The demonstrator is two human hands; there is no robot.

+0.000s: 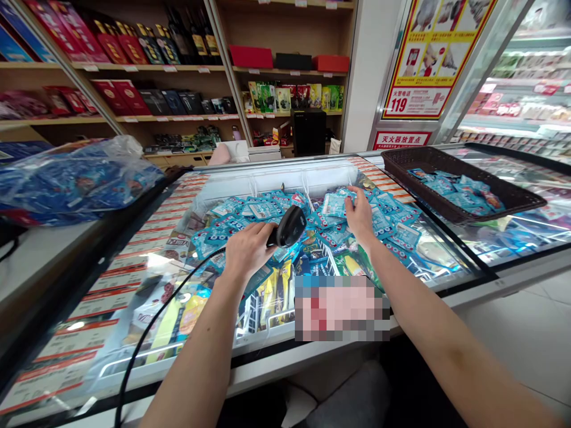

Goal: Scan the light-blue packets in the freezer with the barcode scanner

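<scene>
Freezer top, glass, strewn with blue packets; stocked shelves behind.

Dark btls, prob. wine, on back shelf.

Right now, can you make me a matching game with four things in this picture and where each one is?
Things:
1. black scanner
2. brown basket
3. right hand
4. clear plastic bag

Places:
A. at the big pile of blue packets
B. at the far left of the picture
C. in the left hand
D. right of that big pile, with some packets inside

Right pairs: 1-C, 2-D, 3-A, 4-B
</scene>
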